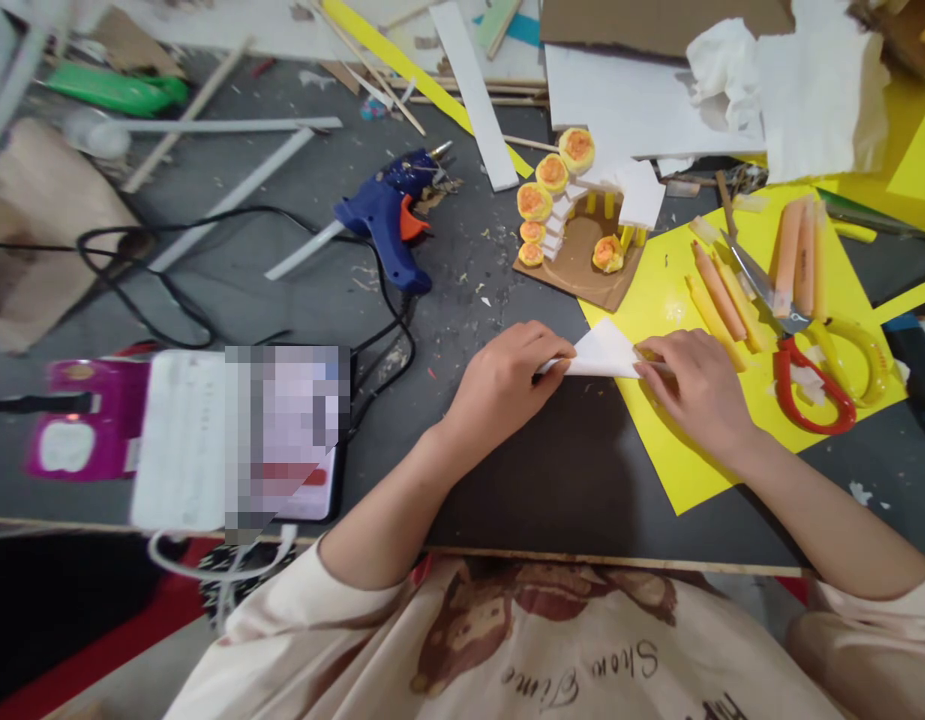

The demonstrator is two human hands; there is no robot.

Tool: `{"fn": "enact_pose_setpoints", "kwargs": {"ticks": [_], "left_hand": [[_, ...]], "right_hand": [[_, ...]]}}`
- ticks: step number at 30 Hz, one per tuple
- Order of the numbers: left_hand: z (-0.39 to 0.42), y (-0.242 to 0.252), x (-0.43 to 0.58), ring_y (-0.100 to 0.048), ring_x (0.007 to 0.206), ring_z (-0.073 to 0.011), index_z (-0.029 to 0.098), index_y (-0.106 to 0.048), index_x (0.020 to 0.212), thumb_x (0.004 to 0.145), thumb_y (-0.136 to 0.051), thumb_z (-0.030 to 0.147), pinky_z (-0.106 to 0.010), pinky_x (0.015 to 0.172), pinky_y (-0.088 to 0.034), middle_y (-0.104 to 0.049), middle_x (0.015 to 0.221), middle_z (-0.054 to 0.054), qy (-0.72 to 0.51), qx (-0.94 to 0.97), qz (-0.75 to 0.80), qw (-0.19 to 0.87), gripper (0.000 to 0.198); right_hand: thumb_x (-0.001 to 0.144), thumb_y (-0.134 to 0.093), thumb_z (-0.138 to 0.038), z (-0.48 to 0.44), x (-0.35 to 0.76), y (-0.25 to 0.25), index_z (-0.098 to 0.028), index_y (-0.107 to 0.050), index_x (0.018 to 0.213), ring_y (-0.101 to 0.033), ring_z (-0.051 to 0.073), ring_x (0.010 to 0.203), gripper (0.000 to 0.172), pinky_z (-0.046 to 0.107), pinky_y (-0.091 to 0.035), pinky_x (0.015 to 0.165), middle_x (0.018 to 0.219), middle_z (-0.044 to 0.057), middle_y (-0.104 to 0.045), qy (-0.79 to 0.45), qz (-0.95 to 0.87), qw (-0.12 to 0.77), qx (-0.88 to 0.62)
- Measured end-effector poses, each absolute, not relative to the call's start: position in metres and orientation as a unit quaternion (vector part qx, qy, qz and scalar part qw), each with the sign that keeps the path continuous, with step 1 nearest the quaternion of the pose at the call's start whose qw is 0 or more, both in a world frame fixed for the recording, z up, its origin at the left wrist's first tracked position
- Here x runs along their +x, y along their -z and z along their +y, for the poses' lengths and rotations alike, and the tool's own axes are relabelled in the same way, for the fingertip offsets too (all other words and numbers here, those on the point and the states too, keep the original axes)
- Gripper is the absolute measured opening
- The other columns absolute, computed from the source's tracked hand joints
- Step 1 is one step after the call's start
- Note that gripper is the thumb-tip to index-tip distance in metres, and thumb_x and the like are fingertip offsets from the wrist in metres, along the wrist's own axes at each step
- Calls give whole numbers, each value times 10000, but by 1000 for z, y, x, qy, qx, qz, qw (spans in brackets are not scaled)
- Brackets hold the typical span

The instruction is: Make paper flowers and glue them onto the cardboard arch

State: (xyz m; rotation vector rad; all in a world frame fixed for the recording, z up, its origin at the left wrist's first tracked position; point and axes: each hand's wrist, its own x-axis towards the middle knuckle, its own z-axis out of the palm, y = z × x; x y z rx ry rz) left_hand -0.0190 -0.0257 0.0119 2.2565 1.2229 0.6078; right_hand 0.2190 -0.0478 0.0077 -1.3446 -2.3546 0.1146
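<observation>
A small white piece of paper point(603, 352), peaked at the top and folded or rolled along its near edge, is stretched between my hands. My left hand point(513, 372) pinches its left end, and my right hand point(691, 385) pinches the right end. Both hands are closed on it, just above the dark tabletop and the yellow sheet point(676, 470). Beyond them stands a small cardboard model point(574, 265) with white steps and orange-yellow flower-like rounds. Red-and-yellow-handled scissors point(796, 330) lie to the right of my right hand.
A blue glue gun point(387, 215) with a trailing black cable point(282, 215) lies left of the model. Nearer on the left are a phone point(304, 430), a white power bank point(181, 440) and a magenta plug block point(94, 400). Orange and yellow sticks point(721, 290) rest on the yellow sheet.
</observation>
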Motion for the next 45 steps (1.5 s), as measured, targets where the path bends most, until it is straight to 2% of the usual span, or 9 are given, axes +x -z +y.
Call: {"fn": "enact_pose_setpoints", "kwargs": {"ticks": [6,10,13,18,22,26,32,38,45], "left_hand": [[-28,-10,-18,-601,822,-178,162,-622,1113,864,-492,89,-287,776,-472,-679,873,-33,-225,843,447,198,290],[-33,-6,-16,-627,883,-148,184,-483,1311,878,-368,-7,-273,828,-491,-691,952,-25,-239,866,386,208,487],[-34,-5,-15,-641,877,-146,181,-393,1383,883,-417,34,-273,834,-490,-692,974,-24,-244,866,387,200,522],[-34,-9,-17,-657,880,-182,174,-410,1367,917,-547,211,-302,792,-474,-699,941,-35,-214,888,365,182,472],[-34,-8,-17,-651,821,-164,175,-415,1364,923,-519,164,-285,768,-478,-693,891,-21,-214,895,345,182,453],[-34,-6,-15,-648,770,-132,156,-435,1336,892,-541,115,-257,763,-493,-690,872,-4,-255,862,371,235,458],[-32,-6,-12,-652,781,-127,175,-517,1234,878,-561,123,-246,772,-498,-684,843,6,-257,805,455,279,362],[-30,-2,-12,-643,836,-159,184,-559,1193,876,-559,148,-278,800,-503,-687,905,-18,-252,808,478,235,319],[-28,-5,-17,-646,878,-181,177,-573,1217,857,-445,36,-299,780,-472,-720,940,-40,-233,863,417,165,408]], "right_hand": [[964,-515,-170,-49,218,-10,-208,-653,1072,-587,195,897,179,331,-450,783,978,67,-701,3,-892,219,-396],[944,-536,-156,-50,218,-11,-183,-670,1102,-592,206,883,210,353,-462,770,979,72,-727,-33,-900,208,-381],[919,-563,-153,-49,219,-11,-152,-681,1096,-591,220,872,213,367,-464,751,971,90,-733,-43,-903,208,-375],[934,-538,-149,-47,221,-10,-170,-701,1083,-589,200,805,222,353,-455,699,885,83,-727,-67,-903,235,-354],[927,-531,-140,-48,222,-11,-157,-700,1046,-603,189,775,207,339,-469,682,865,82,-728,-96,-910,241,-324],[946,-510,-156,-48,221,-11,-147,-696,974,-595,178,733,188,316,-464,648,836,89,-705,-80,-906,240,-338],[955,-503,-181,-49,221,-8,-195,-701,1070,-583,192,775,229,333,-449,665,878,84,-658,-90,-882,232,-400],[934,-557,-196,-49,220,-9,-189,-711,1049,-597,207,813,193,355,-466,702,896,85,-663,-65,-878,231,-415],[959,-531,-193,-47,220,-9,-178,-680,1046,-582,184,798,173,322,-443,704,867,67,-680,-38,-889,219,-399]]}}
